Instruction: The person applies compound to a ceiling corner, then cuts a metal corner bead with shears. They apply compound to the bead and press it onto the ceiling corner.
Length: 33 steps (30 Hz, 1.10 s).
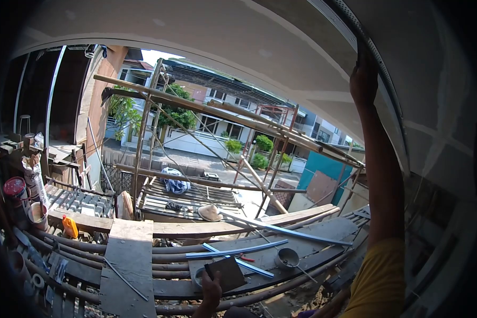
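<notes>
My right hand (364,85) is raised high, its fingers closed and in shadow against the ceiling edge. A dark shape by the fingers may be a tool; its kind cannot be made out. Beside it runs a perforated metal strip (379,55) along the curved edge of the grey ceiling board (302,58). Low in front of me, my left hand (211,292) grips a flat, dark, squarish plate (229,274), tilted, with the thumb on its near side. Just behind the plate a round pale container (199,276) is partly hidden.
Bamboo poles (164,306) and planks (127,265) form the platform, with gaps between. Metal channels (238,250) lie across it near a grey bowl (287,258). Buckets (37,213) and an orange bottle (70,227) stand left. Scaffold poles (212,111) cross ahead, before a street.
</notes>
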{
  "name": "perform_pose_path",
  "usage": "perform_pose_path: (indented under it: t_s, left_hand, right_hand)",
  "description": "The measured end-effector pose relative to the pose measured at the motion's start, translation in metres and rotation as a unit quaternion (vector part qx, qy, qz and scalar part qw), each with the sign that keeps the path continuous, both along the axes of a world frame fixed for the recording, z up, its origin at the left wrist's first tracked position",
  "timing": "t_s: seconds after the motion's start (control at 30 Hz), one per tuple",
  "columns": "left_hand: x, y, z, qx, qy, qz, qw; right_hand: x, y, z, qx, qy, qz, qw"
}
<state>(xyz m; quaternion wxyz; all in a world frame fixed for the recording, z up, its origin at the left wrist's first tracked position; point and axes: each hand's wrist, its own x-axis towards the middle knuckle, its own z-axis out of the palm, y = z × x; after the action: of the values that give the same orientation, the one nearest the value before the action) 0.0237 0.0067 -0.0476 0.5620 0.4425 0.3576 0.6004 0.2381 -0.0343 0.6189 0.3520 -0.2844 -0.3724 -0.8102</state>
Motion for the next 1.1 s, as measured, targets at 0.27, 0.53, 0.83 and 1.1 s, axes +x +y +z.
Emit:
perform_pose_path:
  t_s: [0.27, 0.53, 0.83, 1.1]
  left_hand:
    - [-0.002, 0.002, 0.001, -0.017, 0.018, -0.011, 1.0]
    - [-0.004, 0.001, 0.005, 0.011, 0.009, 0.025, 1.0]
    - [-0.02, -0.009, 0.029, -0.01, 0.027, 0.04, 0.999]
    - [-0.017, 0.025, -0.01, -0.071, -0.219, -0.01, 0.973]
  right_hand:
    - [-0.013, 0.008, 0.016, 0.037, -0.034, 0.011, 0.999]
    - [-0.083, 0.011, -0.017, -0.034, 0.004, 0.058, 0.998]
    - [-0.217, 0.023, -0.021, -0.093, -0.132, 0.112, 0.981]
    - [-0.277, 0.036, -0.175, -0.369, -0.342, 0.033, 0.864]
